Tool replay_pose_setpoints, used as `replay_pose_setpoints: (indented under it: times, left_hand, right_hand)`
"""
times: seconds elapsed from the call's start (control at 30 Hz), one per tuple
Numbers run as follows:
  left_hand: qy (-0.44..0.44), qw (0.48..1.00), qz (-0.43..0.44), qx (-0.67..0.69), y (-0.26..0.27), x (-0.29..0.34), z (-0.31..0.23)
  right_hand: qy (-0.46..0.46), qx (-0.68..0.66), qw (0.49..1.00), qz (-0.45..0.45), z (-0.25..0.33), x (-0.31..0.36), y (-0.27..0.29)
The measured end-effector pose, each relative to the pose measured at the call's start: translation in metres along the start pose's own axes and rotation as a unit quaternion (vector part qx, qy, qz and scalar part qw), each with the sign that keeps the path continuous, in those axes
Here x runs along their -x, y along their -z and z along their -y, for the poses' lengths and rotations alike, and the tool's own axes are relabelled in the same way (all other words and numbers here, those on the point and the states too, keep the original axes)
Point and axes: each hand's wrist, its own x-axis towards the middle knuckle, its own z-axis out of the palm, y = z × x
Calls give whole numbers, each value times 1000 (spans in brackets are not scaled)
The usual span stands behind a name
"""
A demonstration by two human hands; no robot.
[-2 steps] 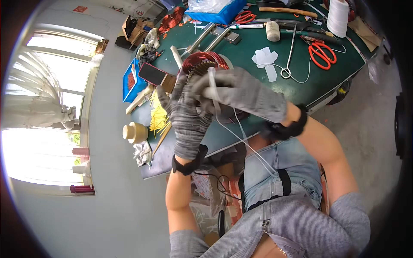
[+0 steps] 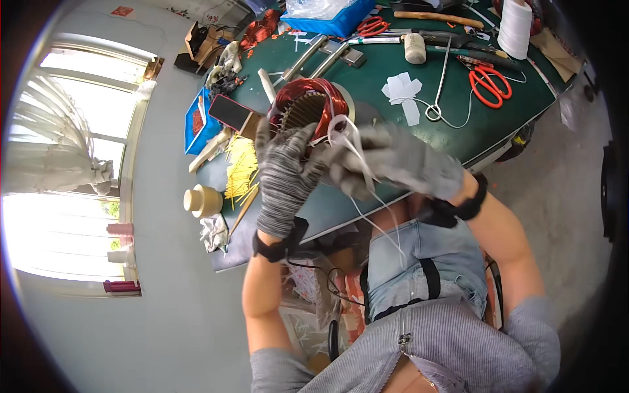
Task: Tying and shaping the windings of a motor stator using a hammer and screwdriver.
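Observation:
A motor stator (image 2: 337,98) with red copper windings and a toothed inner bore lies on the green table in front of me. My left hand (image 2: 285,177), in a grey striped glove, grips its near side, fingertips over the rim. Close on its right, my right hand (image 2: 393,157), also gloved and smeared by motion, has its fingers closed on a white lacing cord (image 2: 350,141). The cord makes a loop by the stator's near right edge, and its loose ends hang toward my lap. The gloves hide the stator's near side.
Left of the stator lie a phone (image 2: 229,112), yellow sticks (image 2: 241,167), a blue tray (image 2: 208,128) and a cream tape roll (image 2: 204,200). To the right are white paper pieces (image 2: 401,92), a looped metal needle (image 2: 440,85), red-handled scissors (image 2: 490,85) and a white thread cone (image 2: 515,29).
My right hand has moved right and down from the stator, drawing the cord along. The left hand has dropped slightly, so more of the stator's bore shows.

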Motion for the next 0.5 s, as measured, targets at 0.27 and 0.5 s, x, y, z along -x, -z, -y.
replay_pose_setpoints:
  times: [0.27,0.5]
  left_hand:
    - [-122,992,26,14,6,-15,17]
    - [-45,996,35,70,14,-11,19]
  right_hand:
    - [-269,115,950,110,-41,121,36]
    - [-56,-98,958,265,24,79,57]
